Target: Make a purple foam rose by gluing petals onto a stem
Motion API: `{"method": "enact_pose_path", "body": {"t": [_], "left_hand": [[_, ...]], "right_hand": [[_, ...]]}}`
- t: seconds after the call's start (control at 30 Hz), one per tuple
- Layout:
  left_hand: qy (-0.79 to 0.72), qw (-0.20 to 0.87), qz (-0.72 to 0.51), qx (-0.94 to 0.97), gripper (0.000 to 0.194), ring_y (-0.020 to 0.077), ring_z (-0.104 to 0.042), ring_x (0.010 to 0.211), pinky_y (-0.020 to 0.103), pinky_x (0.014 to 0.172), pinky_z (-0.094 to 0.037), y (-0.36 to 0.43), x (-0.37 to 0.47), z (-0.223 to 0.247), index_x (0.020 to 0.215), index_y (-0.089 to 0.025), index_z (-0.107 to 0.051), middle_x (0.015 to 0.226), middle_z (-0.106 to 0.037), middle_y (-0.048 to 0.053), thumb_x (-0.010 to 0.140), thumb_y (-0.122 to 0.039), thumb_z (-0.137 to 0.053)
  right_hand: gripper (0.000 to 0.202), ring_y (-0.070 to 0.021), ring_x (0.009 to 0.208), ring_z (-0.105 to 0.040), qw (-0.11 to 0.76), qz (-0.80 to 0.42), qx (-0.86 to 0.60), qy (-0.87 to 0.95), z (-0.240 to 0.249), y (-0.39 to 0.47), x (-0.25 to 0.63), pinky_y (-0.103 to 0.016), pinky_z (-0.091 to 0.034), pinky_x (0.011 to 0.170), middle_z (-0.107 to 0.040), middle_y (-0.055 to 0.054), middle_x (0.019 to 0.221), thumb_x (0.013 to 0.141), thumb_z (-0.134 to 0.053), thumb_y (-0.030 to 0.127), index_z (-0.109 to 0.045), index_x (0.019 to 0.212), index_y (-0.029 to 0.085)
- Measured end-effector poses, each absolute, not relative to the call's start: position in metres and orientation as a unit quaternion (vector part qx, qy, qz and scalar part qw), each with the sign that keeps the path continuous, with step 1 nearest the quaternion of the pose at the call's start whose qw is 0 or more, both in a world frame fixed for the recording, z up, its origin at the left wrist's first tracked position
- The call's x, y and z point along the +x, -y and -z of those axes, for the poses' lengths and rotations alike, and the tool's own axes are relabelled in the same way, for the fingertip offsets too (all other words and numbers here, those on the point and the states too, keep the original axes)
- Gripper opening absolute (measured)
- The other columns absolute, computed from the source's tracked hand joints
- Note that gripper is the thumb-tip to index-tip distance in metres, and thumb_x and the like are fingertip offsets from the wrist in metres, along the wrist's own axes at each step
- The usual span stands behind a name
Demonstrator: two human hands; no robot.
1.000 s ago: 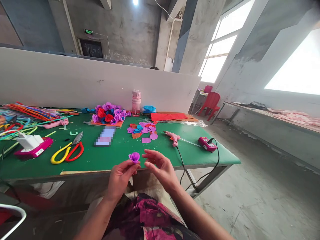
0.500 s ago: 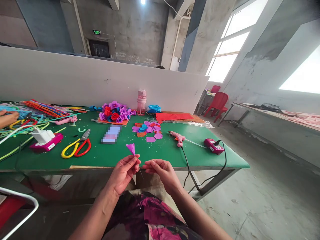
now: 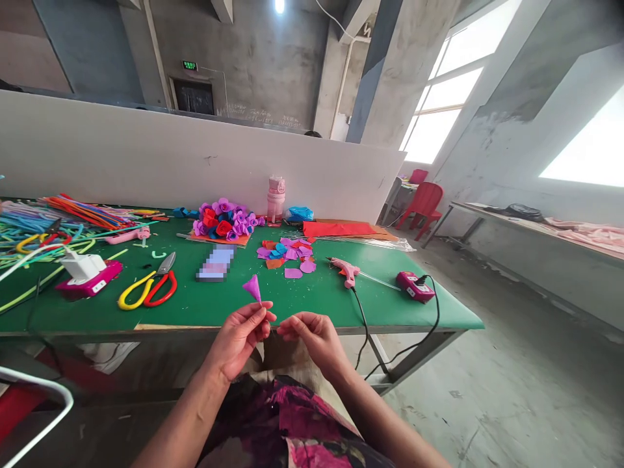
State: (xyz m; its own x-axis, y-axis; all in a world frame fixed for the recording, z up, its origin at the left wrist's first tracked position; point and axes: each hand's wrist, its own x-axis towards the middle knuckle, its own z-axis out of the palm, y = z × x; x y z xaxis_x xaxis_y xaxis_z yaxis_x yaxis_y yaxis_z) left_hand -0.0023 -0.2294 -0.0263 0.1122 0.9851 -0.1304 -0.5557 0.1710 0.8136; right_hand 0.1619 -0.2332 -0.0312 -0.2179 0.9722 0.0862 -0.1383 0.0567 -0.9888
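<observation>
My left hand [image 3: 246, 335] pinches a small purple paper cone [image 3: 253, 288] by its narrow lower end, just above the table's front edge. The cone flares upward and leans a little left. Close beside it on the right, my right hand [image 3: 312, 338] has thumb and fingers pressed together; whatever they grip is too thin or hidden to make out. Beyond my hands lie loose paper petals [image 3: 293, 251] in purple, red, blue and orange. A pink glue gun [image 3: 347, 270] rests to the right of them.
Scissors [image 3: 155, 284], a phone-like pixelated rectangle [image 3: 216, 262], a heap of paper roses [image 3: 225, 221] and a pink bottle [image 3: 275, 200] stand or lie on the green table [image 3: 380, 305]. Power strips [image 3: 415, 286] with cords sit right and left. Colourful thin sticks [image 3: 88, 213] lie far left.
The purple cone has turned and tipped slightly left in my left hand. My right hand has shifted only slightly. Another person's hand at the far left has gone from view.
</observation>
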Motion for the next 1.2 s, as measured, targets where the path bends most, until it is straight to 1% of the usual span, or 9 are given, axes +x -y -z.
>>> {"method": "enact_pose_path", "body": {"t": [0.13, 0.27, 0.43, 0.53, 0.73, 0.83, 0.93, 1.07, 1.2], "left_hand": [[-0.367, 0.647, -0.582, 0.33, 0.029, 0.0072, -0.056, 0.057, 0.018, 0.056, -0.046, 0.222, -0.011, 0.018, 0.087, -0.013, -0.073, 0.071, -0.07, 0.005, 0.062, -0.026, -0.081], [-0.394, 0.593, -0.595, 0.373, 0.028, 0.0067, -0.052, 0.055, 0.018, 0.054, -0.043, 0.206, -0.024, 0.003, 0.085, -0.013, -0.072, 0.07, -0.069, 0.005, 0.063, -0.029, -0.08], [-0.419, 0.556, -0.603, 0.389, 0.028, 0.0072, -0.049, 0.055, 0.019, 0.052, -0.04, 0.189, -0.031, -0.008, 0.085, -0.014, -0.073, 0.066, -0.066, 0.003, 0.064, -0.031, -0.078], [-0.432, 0.559, -0.589, 0.393, 0.028, 0.0078, -0.047, 0.055, 0.02, 0.052, -0.038, 0.187, -0.029, -0.008, 0.085, -0.014, -0.073, 0.066, -0.065, 0.003, 0.064, -0.032, -0.078], [-0.439, 0.571, -0.556, 0.415, 0.026, 0.0083, -0.046, 0.055, 0.021, 0.052, -0.036, 0.188, -0.024, -0.012, 0.085, -0.015, -0.072, 0.066, -0.064, 0.002, 0.067, -0.033, -0.075], [-0.449, 0.57, -0.529, 0.44, 0.024, 0.0082, -0.046, 0.054, 0.022, 0.054, -0.036, 0.188, -0.022, -0.019, 0.085, -0.015, -0.072, 0.066, -0.065, 0.002, 0.069, -0.033, -0.074], [-0.46, 0.563, -0.503, 0.467, 0.023, 0.0087, -0.047, 0.054, 0.023, 0.055, -0.037, 0.179, -0.02, -0.024, 0.085, -0.016, -0.072, 0.066, -0.066, 0.003, 0.071, -0.034, -0.072], [-0.467, 0.537, -0.492, 0.501, 0.023, 0.0105, -0.048, 0.056, 0.025, 0.056, -0.038, 0.15, -0.016, -0.031, 0.08, -0.016, -0.073, 0.074, -0.07, 0.006, 0.069, -0.036, -0.073], [-0.458, 0.5, -0.5, 0.539, 0.023, 0.0149, -0.053, 0.064, 0.026, 0.059, -0.041, 0.106, -0.008, -0.04, 0.075, -0.017, -0.073, 0.076, -0.07, 0.007, 0.065, -0.038, -0.074]], "right_hand": [[0.03, -0.0178, 0.069, -0.066, 0.467, -0.502, -0.414, 0.599, 0.036, 0.233, 0.164, -0.029, -0.05, 0.067, -0.074, -0.006, 0.078, 0.08, -0.061, 0.045, -0.075, 0.082, 0.019], [0.023, -0.016, 0.059, -0.059, 0.475, -0.424, -0.469, 0.612, 0.033, 0.225, 0.169, -0.025, -0.043, 0.057, -0.07, -0.003, 0.063, 0.072, -0.07, 0.04, -0.074, 0.067, 0.018], [0.03, -0.0134, 0.058, -0.054, 0.496, -0.442, -0.465, 0.586, 0.029, 0.21, 0.179, -0.024, -0.039, 0.057, -0.064, -0.002, 0.059, 0.076, -0.066, 0.042, -0.068, 0.062, 0.016], [0.037, -0.0108, 0.055, -0.047, 0.504, -0.435, -0.454, 0.592, 0.026, 0.201, 0.183, -0.023, -0.036, 0.055, -0.056, 0.001, 0.057, 0.083, -0.057, 0.045, -0.059, 0.06, 0.017], [0.05, -0.0081, 0.046, -0.031, 0.526, -0.324, -0.514, 0.595, 0.02, 0.183, 0.19, -0.023, -0.025, 0.047, -0.034, 0.005, 0.046, 0.09, -0.042, 0.048, -0.036, 0.049, 0.019], [0.049, -0.0089, 0.046, -0.037, 0.519, -0.325, -0.512, 0.602, 0.019, 0.178, 0.189, -0.023, -0.029, 0.049, -0.045, 0.003, 0.047, 0.091, -0.042, 0.046, -0.047, 0.051, 0.018], [0.03, -0.0117, 0.059, -0.053, 0.482, -0.319, -0.503, 0.642, 0.02, 0.172, 0.182, -0.023, -0.037, 0.057, -0.065, 0.0, 0.066, 0.087, -0.053, 0.038, -0.065, 0.068, 0.018], [0.023, -0.0154, 0.066, -0.058, 0.446, -0.215, -0.539, 0.681, 0.022, 0.155, 0.169, -0.029, -0.042, 0.073, -0.068, 0.0, 0.065, 0.078, -0.068, 0.034, -0.065, 0.06, 0.021], [0.003, -0.0205, 0.093, -0.059, 0.414, -0.151, -0.515, 0.735, 0.028, 0.138, 0.162, -0.033, -0.041, 0.081, -0.069, -0.005, 0.099, 0.079, -0.067, 0.023, -0.068, 0.076, 0.023]]}}
